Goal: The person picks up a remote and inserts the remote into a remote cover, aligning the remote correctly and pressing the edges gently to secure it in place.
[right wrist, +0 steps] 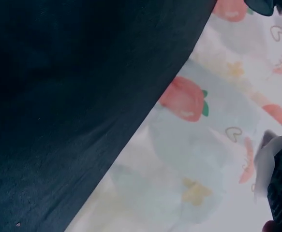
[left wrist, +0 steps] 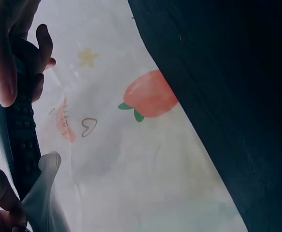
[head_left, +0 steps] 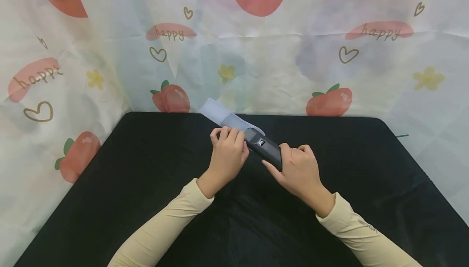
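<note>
A black remote control [head_left: 269, 149] is held at a slant above the black table, its back turned to the head camera. My right hand [head_left: 301, 168] grips its near end. Over its far end lies a translucent whitish sleeve [head_left: 215, 111], whose loose part sticks out up and to the left. At the sleeve's mouth my left hand [head_left: 228, 153] pinches the film beside the remote. Rows of buttons show on the remote [left wrist: 22, 128] in the left wrist view, with the sleeve [left wrist: 46, 198] hanging at its lower end. The right wrist view catches only the sleeve [right wrist: 265, 166] and part of the buttons.
Black cloth covers the table [head_left: 146, 169] beneath both hands. Behind it and at both sides hangs a pale curtain [head_left: 264, 71] printed with peaches, hearts and flowers, close against the table's back edge.
</note>
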Demonstrator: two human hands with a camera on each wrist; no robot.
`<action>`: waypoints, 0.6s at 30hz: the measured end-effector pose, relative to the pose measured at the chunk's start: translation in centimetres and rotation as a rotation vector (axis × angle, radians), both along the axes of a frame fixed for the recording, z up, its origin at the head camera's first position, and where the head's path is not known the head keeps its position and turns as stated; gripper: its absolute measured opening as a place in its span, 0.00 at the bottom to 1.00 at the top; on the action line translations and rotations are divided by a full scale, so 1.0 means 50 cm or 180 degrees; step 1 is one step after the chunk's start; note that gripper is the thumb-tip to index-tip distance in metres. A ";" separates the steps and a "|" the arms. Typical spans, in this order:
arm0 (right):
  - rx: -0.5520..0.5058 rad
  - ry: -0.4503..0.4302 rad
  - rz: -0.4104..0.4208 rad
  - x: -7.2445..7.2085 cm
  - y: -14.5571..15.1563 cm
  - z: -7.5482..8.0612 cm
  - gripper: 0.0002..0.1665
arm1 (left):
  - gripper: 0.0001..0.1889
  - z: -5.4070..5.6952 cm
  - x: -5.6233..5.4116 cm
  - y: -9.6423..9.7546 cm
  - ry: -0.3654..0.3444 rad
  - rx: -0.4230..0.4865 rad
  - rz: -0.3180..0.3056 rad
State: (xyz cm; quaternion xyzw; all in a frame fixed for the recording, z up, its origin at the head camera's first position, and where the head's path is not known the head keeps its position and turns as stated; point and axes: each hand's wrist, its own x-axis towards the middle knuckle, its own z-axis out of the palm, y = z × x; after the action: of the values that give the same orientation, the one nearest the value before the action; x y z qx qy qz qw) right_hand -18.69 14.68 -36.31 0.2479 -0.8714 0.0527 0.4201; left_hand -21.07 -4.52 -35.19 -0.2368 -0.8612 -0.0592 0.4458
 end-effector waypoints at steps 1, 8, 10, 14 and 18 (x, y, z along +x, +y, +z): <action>-0.0016 -0.0045 -0.0002 0.001 -0.002 0.000 0.41 | 0.04 -0.001 0.000 0.000 0.0008 0.0011 0.0000; 0.0047 -0.0135 -0.0037 0.002 -0.010 0.004 0.31 | 0.05 -0.003 0.005 0.004 0.0083 0.0113 -0.0081; 0.0086 -0.0111 -0.0050 0.001 -0.013 0.004 0.30 | 0.05 -0.003 0.006 0.006 0.0097 0.0118 -0.0071; 0.0123 -0.0069 -0.0055 0.000 -0.013 0.000 0.29 | 0.05 -0.005 0.008 0.008 0.0086 0.0074 -0.0044; 0.0222 -0.0010 -0.0047 -0.004 -0.002 -0.005 0.32 | 0.04 -0.006 0.008 0.005 -0.0003 -0.0089 0.0013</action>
State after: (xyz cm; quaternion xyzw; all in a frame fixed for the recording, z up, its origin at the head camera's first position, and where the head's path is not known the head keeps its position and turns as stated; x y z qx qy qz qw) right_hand -18.88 14.57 -36.57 0.2559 -0.8751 0.0196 0.4102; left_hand -20.67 -4.26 -35.51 -0.2412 -0.8627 -0.0463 0.4421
